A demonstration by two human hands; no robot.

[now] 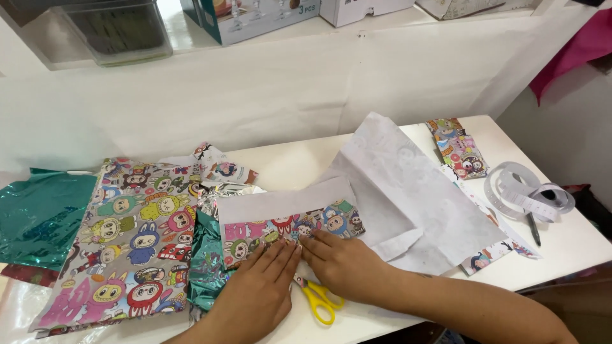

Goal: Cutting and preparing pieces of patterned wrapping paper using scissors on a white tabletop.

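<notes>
Cartoon-print wrapping paper (290, 226), folded over a flat packet with its white underside turned down as a band along the top, is lying near the middle of the white counter (287, 165). Both hands are pressing on its lower edge: the left hand (258, 286) is lying flat with fingers together, and the right hand (344, 264) is flattening the paper just beside it, fingertips meeting at the fold. Neither grip is closed around anything; both are open palms bearing down.

Judging by this, the step in hand looks like creasing a fold in the wrapping. A next move would probably call for holding that crease firm while one hand frees itself, since the paper looks springy.

Yellow-handled scissors (317, 298) are lying just below the folded paper, their blades hidden under the hands. A large printed sheet (134, 236) and green foil (38, 213) are lying to its left, more foil (205, 255) is touching its left edge, and a white sheet (408, 191) is spreading to its right, with a small wrapped piece (459, 148), a coiled measuring tape (526, 191) and a dark pen (533, 228) beyond that. Whatever is inside the fold cannot be seen.
</notes>
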